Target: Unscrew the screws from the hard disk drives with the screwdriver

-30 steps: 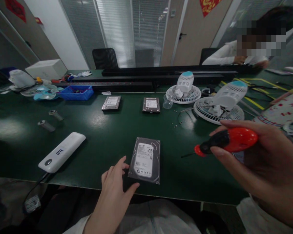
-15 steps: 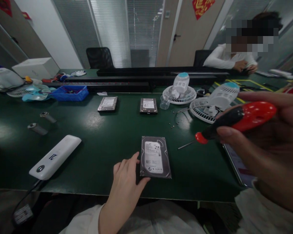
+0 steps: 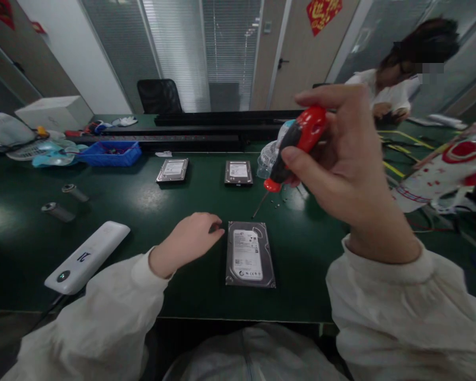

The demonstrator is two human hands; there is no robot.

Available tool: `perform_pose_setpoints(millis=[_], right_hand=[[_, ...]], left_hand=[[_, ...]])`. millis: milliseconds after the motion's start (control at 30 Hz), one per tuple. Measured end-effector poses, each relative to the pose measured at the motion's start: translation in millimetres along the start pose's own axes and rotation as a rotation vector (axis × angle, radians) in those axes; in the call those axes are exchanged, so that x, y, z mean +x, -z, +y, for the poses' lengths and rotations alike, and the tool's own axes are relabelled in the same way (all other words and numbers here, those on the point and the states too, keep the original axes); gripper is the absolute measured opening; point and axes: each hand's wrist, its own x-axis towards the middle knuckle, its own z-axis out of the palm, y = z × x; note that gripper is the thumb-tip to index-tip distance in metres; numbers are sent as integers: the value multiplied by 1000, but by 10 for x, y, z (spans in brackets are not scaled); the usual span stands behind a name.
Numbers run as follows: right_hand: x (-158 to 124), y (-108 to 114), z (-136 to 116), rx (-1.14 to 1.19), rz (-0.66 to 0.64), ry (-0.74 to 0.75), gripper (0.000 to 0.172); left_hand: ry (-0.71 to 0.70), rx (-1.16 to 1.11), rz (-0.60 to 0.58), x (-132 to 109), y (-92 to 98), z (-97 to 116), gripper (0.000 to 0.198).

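Observation:
A hard drive (image 3: 248, 256) with a white label lies flat on the green table in front of me. My left hand (image 3: 194, 235) is beside its upper left corner, fingers bent and thumb a little apart, holding nothing. My right hand (image 3: 341, 153) grips a red and black screwdriver (image 3: 295, 148) by the handle. The screwdriver slants down to the left, its tip just above the drive's far edge; whether it touches anything I cannot tell.
Two more hard drives, one at the left (image 3: 173, 170) and one at centre (image 3: 238, 172), lie farther back. A white power bank (image 3: 89, 256), metal cylinders (image 3: 58, 211) and a blue tray (image 3: 111, 153) are leftward. Small screws (image 3: 276, 203) lie near my right hand. A co-worker (image 3: 392, 90) sits across.
My right hand has swung left with the screwdriver, its tip now by the drive's far edge. My left hand has moved from the drive's near left side up to its far left corner.

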Motion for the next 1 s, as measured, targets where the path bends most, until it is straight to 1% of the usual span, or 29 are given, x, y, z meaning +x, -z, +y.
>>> perform_pose_setpoints(millis=[67,100,133,200,300,367,433,500,567,667,733,867,1000], right_hand=[[2,-123,52,13,-56,-5,43],[-6,-177,90,9,-85,-35,44],[-18,-222,134,-4,-103,-55,44],[-41,-274,228,-21,-120,-80,42],[-62,-246,331,2,-112,-90,39],[-70,-176,357,-2,-112,-119,38],[-87,-93,363,-35,-100,-127,36],[-123,-23,372,-72,-75,-118,35],[-172,24,394,-102,-59,-117,34],[-237,51,446,-120,-56,-128,33],[-250,43,478,-126,-53,-128,32],[-215,-13,518,-132,-60,-125,34],[-193,-83,563,-125,-68,-94,33]], left_hand=[[3,-93,14,221,-76,-102,28],[-3,-162,39,297,-134,-143,27],[-24,-231,71,348,-198,-175,26],[-16,-255,117,383,-321,-211,28],[-34,-250,178,343,-435,-201,27],[-99,-222,231,321,-450,-158,23],[-171,-188,236,337,-432,-91,21],[-234,-162,180,394,-402,-14,22],[-294,-154,97,477,-378,56,22],[-381,-172,-36,600,-359,117,21],[-422,-189,-97,655,-355,132,21],[-480,-199,-144,686,-339,143,22],[-497,-233,-175,682,-331,141,26]])
